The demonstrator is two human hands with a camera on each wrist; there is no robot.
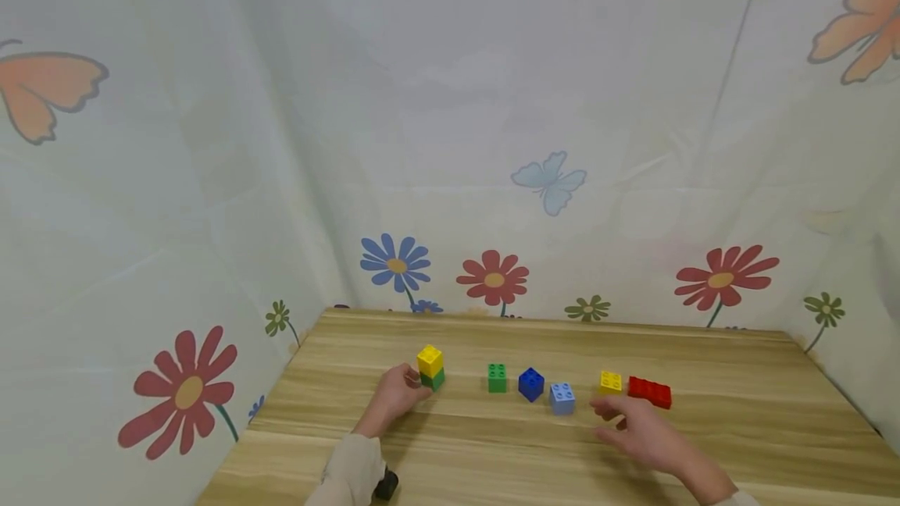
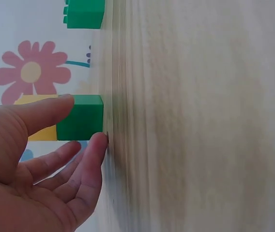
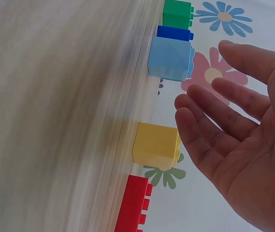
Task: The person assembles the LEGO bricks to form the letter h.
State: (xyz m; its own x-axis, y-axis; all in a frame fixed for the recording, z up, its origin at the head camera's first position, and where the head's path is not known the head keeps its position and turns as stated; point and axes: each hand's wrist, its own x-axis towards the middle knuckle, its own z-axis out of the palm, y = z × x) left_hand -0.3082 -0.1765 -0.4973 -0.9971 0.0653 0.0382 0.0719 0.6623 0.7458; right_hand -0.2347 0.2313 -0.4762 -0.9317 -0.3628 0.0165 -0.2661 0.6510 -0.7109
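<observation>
Head view: bricks point(image 1: 497, 378) rest on a woodgrain table point(image 1: 492, 447) before flowered sheeting point(image 1: 450, 100).

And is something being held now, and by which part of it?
The right hand holds nothing. The left hand is beside the yellow-and-green stack; whether it grips cannot be told.
</observation>
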